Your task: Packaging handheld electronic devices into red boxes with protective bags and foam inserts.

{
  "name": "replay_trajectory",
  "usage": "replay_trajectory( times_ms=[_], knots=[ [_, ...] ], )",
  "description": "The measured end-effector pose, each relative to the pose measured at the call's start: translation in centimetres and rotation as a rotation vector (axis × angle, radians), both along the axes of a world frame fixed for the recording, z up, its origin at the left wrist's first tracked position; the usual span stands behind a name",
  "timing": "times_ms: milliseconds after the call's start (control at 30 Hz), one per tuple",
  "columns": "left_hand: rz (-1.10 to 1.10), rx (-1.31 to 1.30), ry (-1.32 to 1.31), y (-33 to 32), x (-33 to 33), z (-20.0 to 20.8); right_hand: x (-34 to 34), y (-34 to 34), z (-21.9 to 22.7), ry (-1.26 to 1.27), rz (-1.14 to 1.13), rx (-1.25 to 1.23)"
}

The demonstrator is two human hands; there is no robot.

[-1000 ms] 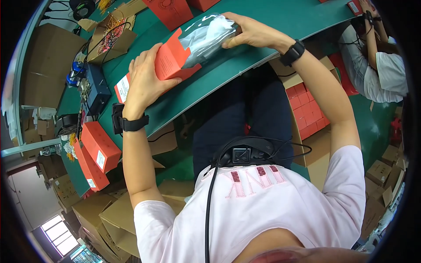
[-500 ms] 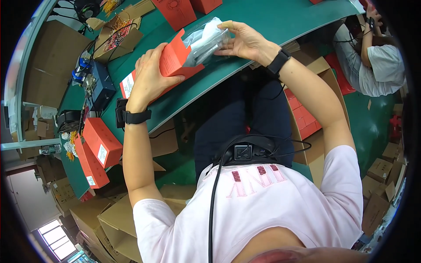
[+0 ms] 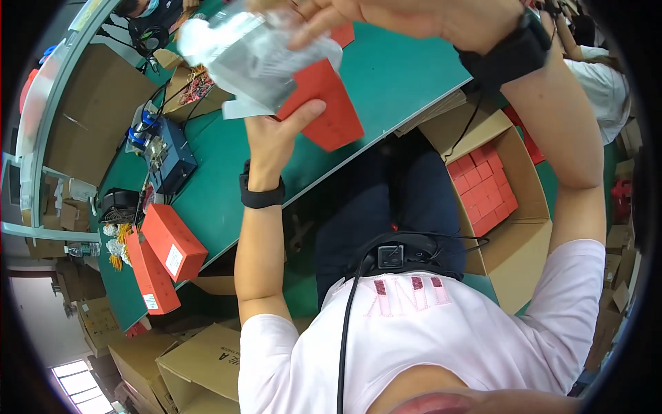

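My left hand (image 3: 274, 141) is closed around a red cardboard box (image 3: 329, 107), its thumb lying across the box's side. Over the upper end of the box is a clear plastic bag (image 3: 258, 58) with white and grey contents, smeared by motion; what is inside cannot be made out. My right hand (image 3: 393, 19) is raised at the top of the view with its fingers on the bag, seemingly gripping it. The bag partly covers the left hand's fingers.
Two red boxes (image 3: 172, 241) lie at the green table's (image 3: 407, 62) left end, near a blue device (image 3: 169, 155). A carton of wires (image 3: 196, 90) stands farther back. By my right leg is an open carton (image 3: 520, 255) of red boxes. Other people sit nearby.
My right hand has risen and moved toward the camera with the bag. The red box has swung from lying slanted to tilted more upright, and my left hand has shifted right.
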State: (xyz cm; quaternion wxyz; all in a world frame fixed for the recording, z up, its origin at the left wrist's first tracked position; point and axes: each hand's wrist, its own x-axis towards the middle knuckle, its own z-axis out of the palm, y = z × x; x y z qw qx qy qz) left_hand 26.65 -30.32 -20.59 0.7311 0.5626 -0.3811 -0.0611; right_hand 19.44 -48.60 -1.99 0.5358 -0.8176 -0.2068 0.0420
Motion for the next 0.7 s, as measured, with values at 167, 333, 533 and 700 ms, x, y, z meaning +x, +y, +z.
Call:
replay_trajectory(
  times_ms=[167,333,533,700],
  knots=[
    [-0.123,-0.131,0.108,-0.2,0.6,-1.5,-0.7,-1.0,-3.1,0.124,-0.193,0.046],
    [-0.126,-0.134,0.092,-0.1,1.7,-1.3,-1.7,-1.6,-6.6,-0.236,-0.244,-0.04],
    [-0.076,-0.218,0.05,-0.8,1.2,0.5,-1.2,-2.5,-10.3,-0.607,-0.376,-0.14],
    [-0.155,-0.152,-0.008,-0.3,1.2,0.3,-1.6,-2.0,-12.2,-0.73,-0.369,-0.18]
  ],
)
